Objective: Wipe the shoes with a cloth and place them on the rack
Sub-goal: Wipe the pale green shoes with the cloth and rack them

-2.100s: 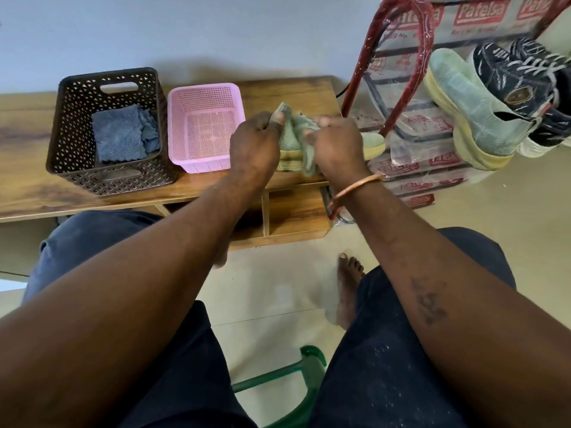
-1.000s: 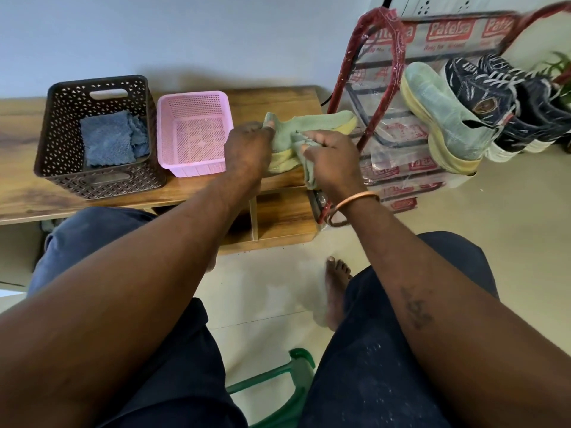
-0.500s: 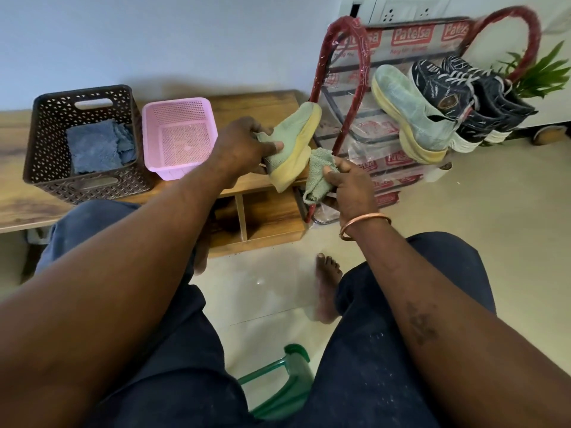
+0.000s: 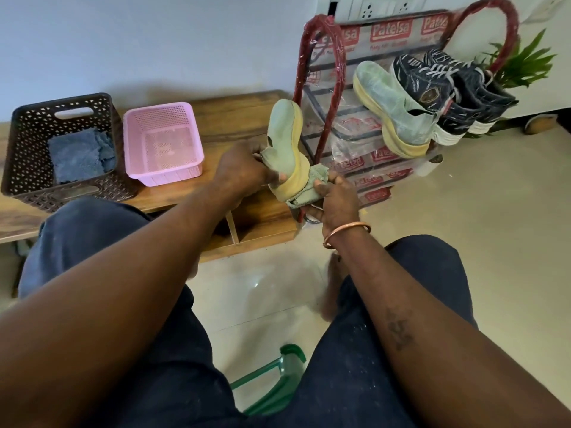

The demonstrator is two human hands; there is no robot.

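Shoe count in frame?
4. One green shoe in the left hand; its green mate and two dark sneakers on the rack. A brown thing on the floor far right may be another.

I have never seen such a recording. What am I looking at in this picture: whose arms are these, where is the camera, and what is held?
There is no machine: these are a person's two bare hands. The camera sits on the person's head and looks down. The left hand holds a pale green shoe, toe up; the right hand holds a green cloth against its yellow sole. On the wooden bench stand a brown basket with blue cloths and a pink basket. The red rack carries a matching green shoe and two dark sneakers.
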